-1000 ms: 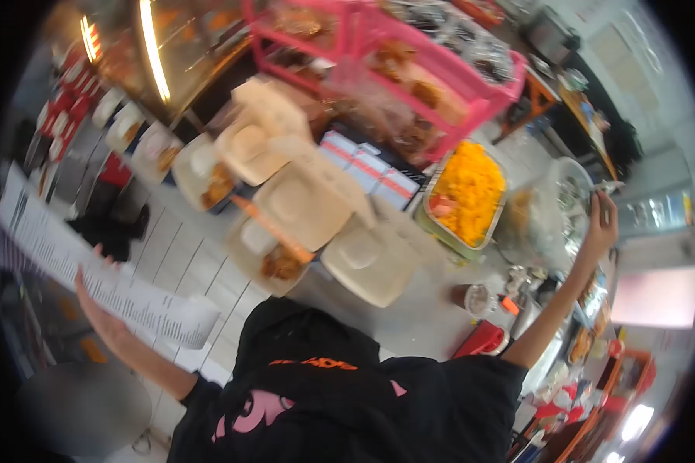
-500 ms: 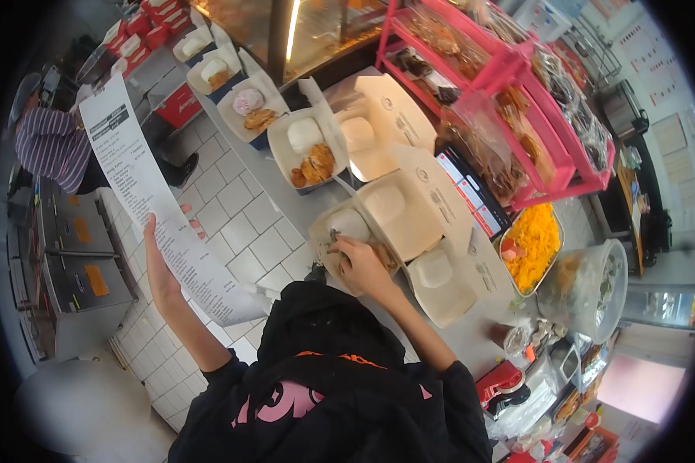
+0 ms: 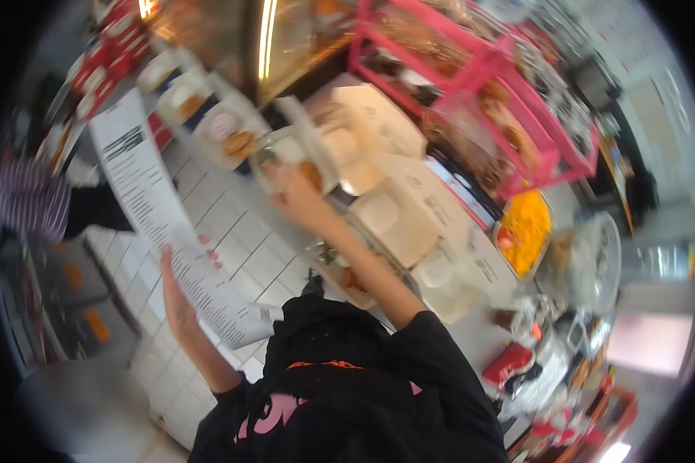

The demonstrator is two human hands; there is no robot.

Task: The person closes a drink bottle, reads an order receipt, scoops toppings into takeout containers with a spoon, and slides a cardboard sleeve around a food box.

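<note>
Held the printed sheet (image 3: 158, 224) in the left hand (image 3: 180, 309), pinched thumb-to-fingers, likely for legibility, and reached with the right hand (image 3: 291, 193), too blurred to tell the grip, over the rice takeaway box (image 3: 310, 131), likely open for access, at the left edge of the bench (image 3: 475, 333).

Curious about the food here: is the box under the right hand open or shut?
Open: the box has its lid raised, and orange-brown food shows inside, beside the right hand.
</note>
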